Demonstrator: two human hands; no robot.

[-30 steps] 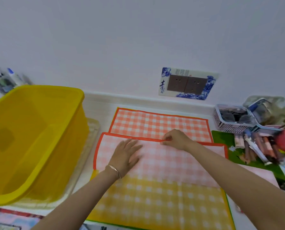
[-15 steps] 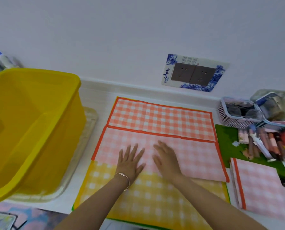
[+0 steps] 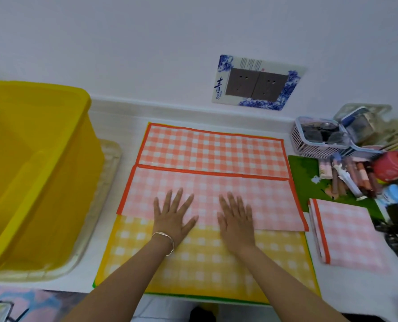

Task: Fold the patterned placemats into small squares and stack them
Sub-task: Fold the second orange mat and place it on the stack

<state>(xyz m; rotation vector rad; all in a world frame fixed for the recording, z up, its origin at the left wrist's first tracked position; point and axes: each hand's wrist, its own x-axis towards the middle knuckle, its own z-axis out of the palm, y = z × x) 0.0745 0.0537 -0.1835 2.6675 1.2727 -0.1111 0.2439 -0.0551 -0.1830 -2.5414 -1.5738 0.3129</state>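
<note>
White wall (image 3: 147, 54) at back, socket plate (image 3: 258, 83) with a blue-and-white frame on it. White surface (image 3: 123, 126) below.

Orange checked placemat (image 3: 212, 152) lies flat mid-surface. Its near half is folded up over itself, paler underside showing. The flap's orange border runs across the mat about halfway. Yellow checked placemat (image 3: 205, 259) lies under it and sticks out toward me, with a green edge at its near side.

My left grip (image 3: 173, 214) is open, fingers spread and flat, pressing on the flap at its near fold line, heel of the palm over the yellow mat. My right grip (image 3: 236, 219) is just beside it and the same: open, flat, fingers straight, pressing the flap. The two do not touch. Silver bracelet (image 3: 164, 240) on the left wrist.

Folded square placemat (image 3: 346, 231), pale pink check with an orange border, lies on the surface to the right, apart from the one I press. Its far corner overlaps a green mat (image 3: 307, 177).

Big yellow tub (image 3: 31, 170) at left, standing on a clear tray (image 3: 107, 163). White basket (image 3: 318, 138) far right, and blurred clutter of tubes beside it.
</note>
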